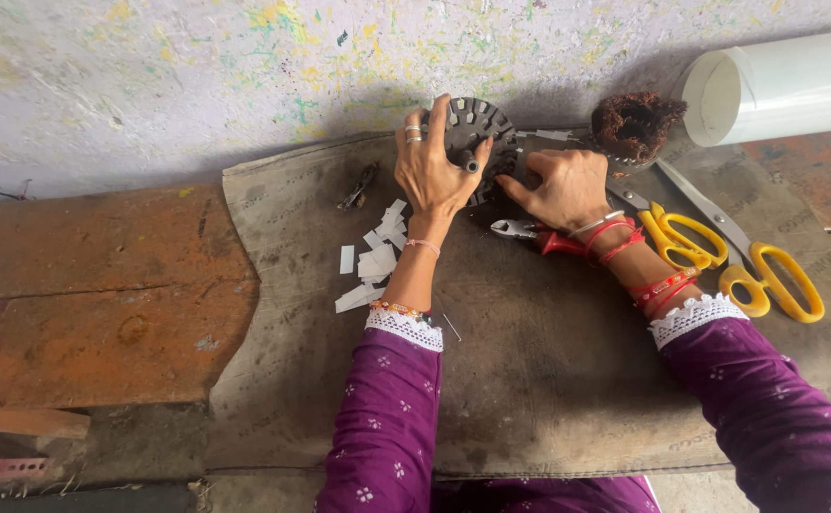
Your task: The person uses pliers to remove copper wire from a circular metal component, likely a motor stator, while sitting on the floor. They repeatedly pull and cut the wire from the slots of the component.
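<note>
A round dark metal slotted core (pixel 480 133) with a short centre shaft stands on edge against the wall, on a dark worn mat (pixel 548 380). My left hand (pixel 431 163) grips its left side, fingers over the rim, two rings on one finger. My right hand (pixel 564 185) rests against its lower right edge, fingers curled on it. Both arms wear purple sleeves with white lace cuffs and red bangles.
Red-handled pliers (pixel 529 233) lie under my right wrist. Yellow-handled scissors (pixel 719 247) lie to the right. A pile of white paper strips (pixel 375 261) lies left of my left arm. A coil of brown wire (pixel 636 123) and a white pipe (pixel 786 85) are at the back right.
</note>
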